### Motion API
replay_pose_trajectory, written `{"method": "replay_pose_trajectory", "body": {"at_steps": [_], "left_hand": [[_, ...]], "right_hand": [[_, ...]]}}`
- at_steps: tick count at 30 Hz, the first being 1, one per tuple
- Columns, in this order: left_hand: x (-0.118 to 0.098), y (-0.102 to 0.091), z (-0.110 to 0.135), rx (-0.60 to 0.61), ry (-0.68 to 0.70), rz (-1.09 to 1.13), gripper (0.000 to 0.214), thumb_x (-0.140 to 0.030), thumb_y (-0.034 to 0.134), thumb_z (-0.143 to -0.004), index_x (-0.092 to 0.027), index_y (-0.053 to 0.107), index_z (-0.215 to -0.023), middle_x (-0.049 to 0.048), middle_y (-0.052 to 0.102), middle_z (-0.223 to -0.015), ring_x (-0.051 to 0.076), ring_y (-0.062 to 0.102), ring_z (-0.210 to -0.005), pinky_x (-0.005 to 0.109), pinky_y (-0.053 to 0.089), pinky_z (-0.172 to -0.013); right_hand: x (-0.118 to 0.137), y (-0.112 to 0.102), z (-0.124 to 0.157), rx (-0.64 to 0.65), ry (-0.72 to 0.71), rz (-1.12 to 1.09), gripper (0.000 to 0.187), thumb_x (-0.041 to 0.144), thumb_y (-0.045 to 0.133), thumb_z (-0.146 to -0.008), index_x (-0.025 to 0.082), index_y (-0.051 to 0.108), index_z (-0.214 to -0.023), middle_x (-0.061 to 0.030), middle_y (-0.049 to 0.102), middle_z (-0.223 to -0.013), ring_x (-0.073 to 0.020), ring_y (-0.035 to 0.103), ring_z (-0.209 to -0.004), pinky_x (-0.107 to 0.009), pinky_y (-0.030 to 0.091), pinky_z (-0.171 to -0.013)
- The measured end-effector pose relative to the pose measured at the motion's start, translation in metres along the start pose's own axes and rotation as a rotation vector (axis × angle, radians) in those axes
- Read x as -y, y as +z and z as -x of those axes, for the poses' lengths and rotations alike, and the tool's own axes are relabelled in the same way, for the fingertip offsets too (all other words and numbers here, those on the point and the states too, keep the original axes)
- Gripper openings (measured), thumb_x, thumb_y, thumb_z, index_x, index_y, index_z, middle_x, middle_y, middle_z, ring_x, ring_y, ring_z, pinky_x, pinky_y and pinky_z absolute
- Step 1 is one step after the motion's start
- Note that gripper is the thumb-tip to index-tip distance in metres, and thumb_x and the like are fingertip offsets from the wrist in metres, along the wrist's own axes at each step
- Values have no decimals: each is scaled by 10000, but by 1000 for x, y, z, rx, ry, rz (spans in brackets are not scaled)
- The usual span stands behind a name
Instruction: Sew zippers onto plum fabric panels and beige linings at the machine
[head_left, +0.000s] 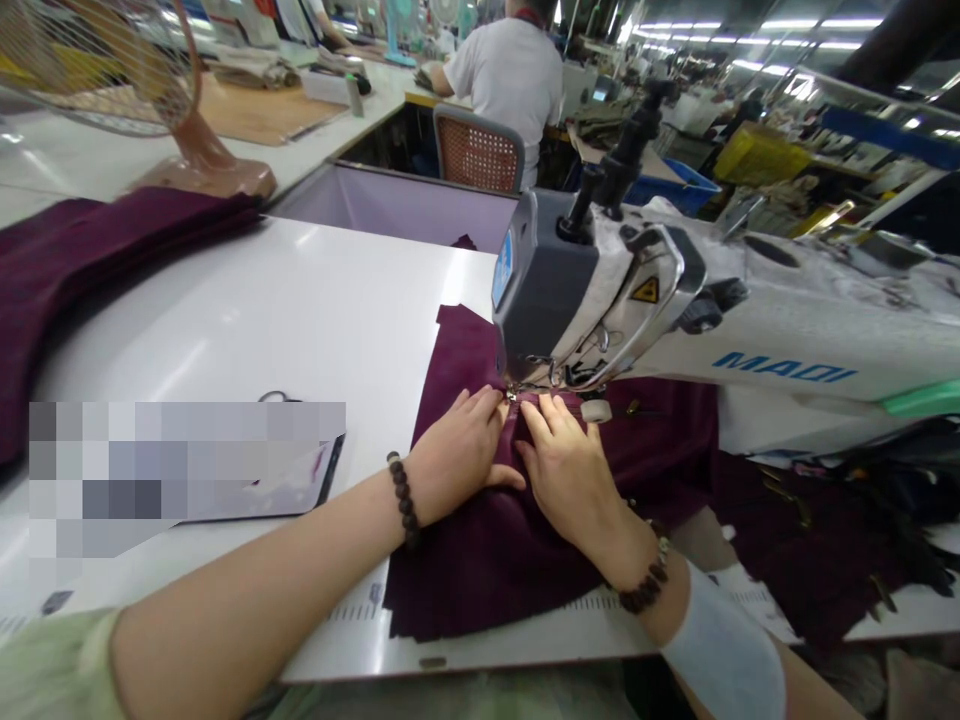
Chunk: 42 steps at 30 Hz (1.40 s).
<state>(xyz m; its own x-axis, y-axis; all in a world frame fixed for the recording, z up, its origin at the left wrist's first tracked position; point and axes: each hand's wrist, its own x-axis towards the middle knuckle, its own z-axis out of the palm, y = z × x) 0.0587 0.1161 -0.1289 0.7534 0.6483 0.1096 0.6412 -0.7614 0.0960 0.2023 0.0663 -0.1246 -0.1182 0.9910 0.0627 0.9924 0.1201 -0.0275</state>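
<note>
A dark maroon piece of fabric [480, 570] lies under the head of a white and grey sewing machine [555, 290]. My left hand [465, 450] rests flat on the cloth just left of the presser foot [511, 393], its fingers stretched toward it and the thumb apart. Close beside it, my right hand [566, 465] presses on the same fabric with spread fingers, right of the needle area. Both palms face down. The needle tip is too small to make out.
Folded maroon fabric [97, 270] hangs at the left near a fan [187, 150]. A tablet-like device [319, 480] lies on the white table [315, 310]. More maroon pieces with zippers [810, 540] sit at the right. A person [510, 70] sits ahead by a chair [480, 150].
</note>
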Motion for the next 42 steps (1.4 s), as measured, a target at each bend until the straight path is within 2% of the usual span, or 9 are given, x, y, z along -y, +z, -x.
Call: {"method": "replay_pose_trajectory", "body": {"at_steps": [4, 12, 16, 21, 25, 32, 42], "left_hand": [[2, -1, -1, 25, -3, 29, 884, -639, 628, -589, -24, 449, -1197, 210, 483, -1213, 305, 394, -1210, 438, 315, -1028], [6, -6, -6, 104, 11, 6, 904, -646, 648, -554, -4, 464, -1164, 208, 490, -1197, 305, 412, -1188, 405, 313, -1029], [7, -6, -7, 100, 23, -18, 904, -657, 644, -556, -17, 464, -1167, 206, 492, -1193, 311, 422, -1171, 409, 324, -1011], [5, -5, -8, 110, 26, -25, 930, -682, 610, -558, 25, 480, -1148, 239, 482, -1194, 323, 423, -1152, 414, 310, -1019], [5, -1, -7, 44, 16, 6, 955, -688, 609, -543, 15, 462, -1174, 245, 479, -1200, 334, 413, -1166, 430, 320, -1012], [9, 0, -6, 19, 28, 76, 939, -636, 676, -516, 0, 468, -1175, 208, 511, -1140, 327, 457, -1118, 448, 341, -1003], [10, -4, -10, 73, -15, 81, 922, -633, 667, -536, 15, 477, -1162, 212, 489, -1153, 332, 454, -1116, 429, 324, -1016]], "right_hand": [[1, -1, -1, 4, 4, -11, 410, 259, 400, -899, 173, 417, -1299, -137, 432, -1333, -273, 392, -1216, -524, 311, -967], [8, 2, 1, -1, 16, 21, 451, 267, 399, -902, 112, 381, -1325, -198, 370, -1363, -319, 356, -1237, -586, 295, -950], [6, 2, 0, 7, 8, 13, 459, 282, 399, -901, 119, 375, -1330, -193, 366, -1367, -323, 337, -1250, -596, 301, -944], [1, 7, 2, -10, -24, 2, 456, 275, 387, -898, 136, 369, -1332, -180, 379, -1360, -320, 346, -1240, -595, 324, -925], [-2, 9, 1, -24, -56, 0, 456, 266, 365, -899, 131, 363, -1335, -174, 378, -1362, -314, 341, -1239, -569, 345, -920], [2, 9, 0, -24, -11, 3, 461, 279, 385, -896, 136, 364, -1335, -175, 392, -1350, -318, 356, -1226, -567, 349, -914], [1, 8, -4, -11, -22, 4, 467, 271, 402, -893, 124, 360, -1335, -159, 425, -1326, -312, 370, -1210, -510, 387, -899]]}}
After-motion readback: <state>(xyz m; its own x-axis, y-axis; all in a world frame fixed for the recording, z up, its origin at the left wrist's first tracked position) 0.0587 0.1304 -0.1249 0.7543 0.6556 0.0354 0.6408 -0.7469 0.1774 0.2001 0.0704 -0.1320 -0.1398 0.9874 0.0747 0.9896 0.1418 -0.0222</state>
